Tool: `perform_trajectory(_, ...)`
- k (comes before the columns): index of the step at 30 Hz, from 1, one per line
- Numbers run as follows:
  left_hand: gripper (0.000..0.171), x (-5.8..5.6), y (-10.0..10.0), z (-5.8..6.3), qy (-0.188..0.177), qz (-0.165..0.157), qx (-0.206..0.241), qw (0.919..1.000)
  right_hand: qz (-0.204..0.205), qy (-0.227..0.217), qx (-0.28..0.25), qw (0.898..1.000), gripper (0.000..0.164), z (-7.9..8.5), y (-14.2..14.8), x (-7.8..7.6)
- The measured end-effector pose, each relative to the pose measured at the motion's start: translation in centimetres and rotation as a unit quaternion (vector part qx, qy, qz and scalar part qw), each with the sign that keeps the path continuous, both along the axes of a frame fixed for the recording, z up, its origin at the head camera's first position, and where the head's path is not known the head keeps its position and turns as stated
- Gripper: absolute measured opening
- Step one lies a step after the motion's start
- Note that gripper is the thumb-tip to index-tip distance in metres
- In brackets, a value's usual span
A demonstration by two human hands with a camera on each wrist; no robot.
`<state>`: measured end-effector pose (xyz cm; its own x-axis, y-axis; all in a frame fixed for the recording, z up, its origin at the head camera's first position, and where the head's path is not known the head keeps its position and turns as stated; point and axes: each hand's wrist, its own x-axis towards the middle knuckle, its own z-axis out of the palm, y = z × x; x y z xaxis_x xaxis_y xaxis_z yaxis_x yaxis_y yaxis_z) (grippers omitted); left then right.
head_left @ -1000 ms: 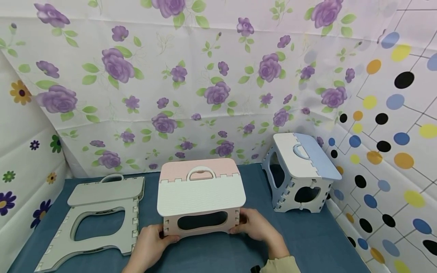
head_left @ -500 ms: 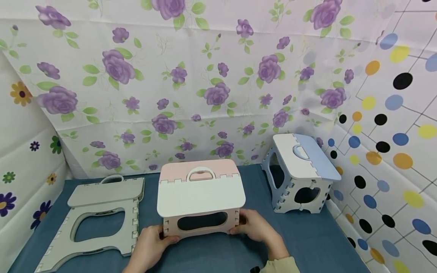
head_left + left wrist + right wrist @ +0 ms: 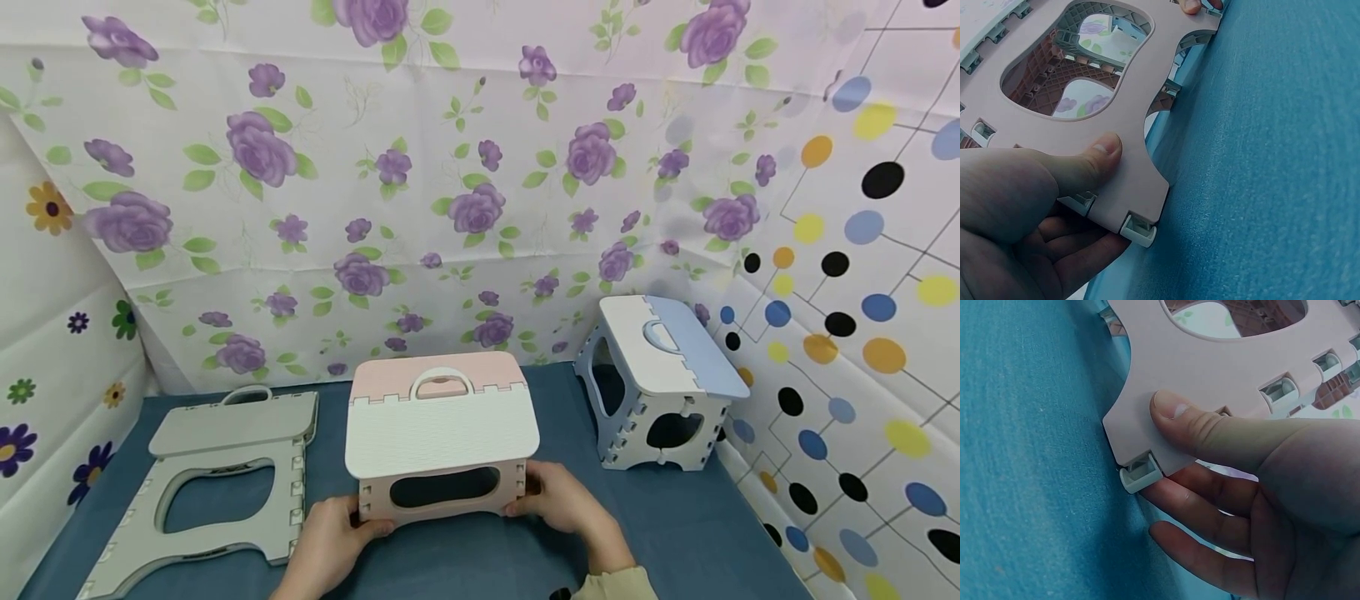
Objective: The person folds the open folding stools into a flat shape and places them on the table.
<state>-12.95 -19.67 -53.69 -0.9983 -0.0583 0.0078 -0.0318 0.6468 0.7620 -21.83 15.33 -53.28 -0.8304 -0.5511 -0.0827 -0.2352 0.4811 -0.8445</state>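
A pink and white folding step stool (image 3: 442, 429) stands unfolded at mid-table in the head view, its white carry handle upright on top. My left hand (image 3: 330, 537) grips its lower left corner, and my right hand (image 3: 558, 500) grips the lower right one. In the left wrist view, the left thumb (image 3: 1100, 159) presses the pink front panel while the fingers curl behind the edge. The right wrist view has the right thumb (image 3: 1179, 422) flat on the same panel, with fingers behind the leg. The stool's feet are right at the blue cloth.
Left of the hands, a grey-green folding stool (image 3: 225, 492) lies folded flat on the blue tablecloth (image 3: 450, 575). At the back right, a blue and white folding stool (image 3: 660, 375) stands unfolded. A floral curtain (image 3: 420, 167) hangs behind, and a dotted sheet (image 3: 862, 333) closes the right side.
Both hands stay on the pink and white stool, which has not moved on the table. The head view has tilted up very slightly.
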Motion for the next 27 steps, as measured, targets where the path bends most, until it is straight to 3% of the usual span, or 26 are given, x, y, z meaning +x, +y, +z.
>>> perform_trajectory(27,0.025,0.13,0.03,0.30,-0.001,-0.001,0.005,1.0000,-0.003,0.004,0.011,1.000,0.038,0.21,0.00,0.10)
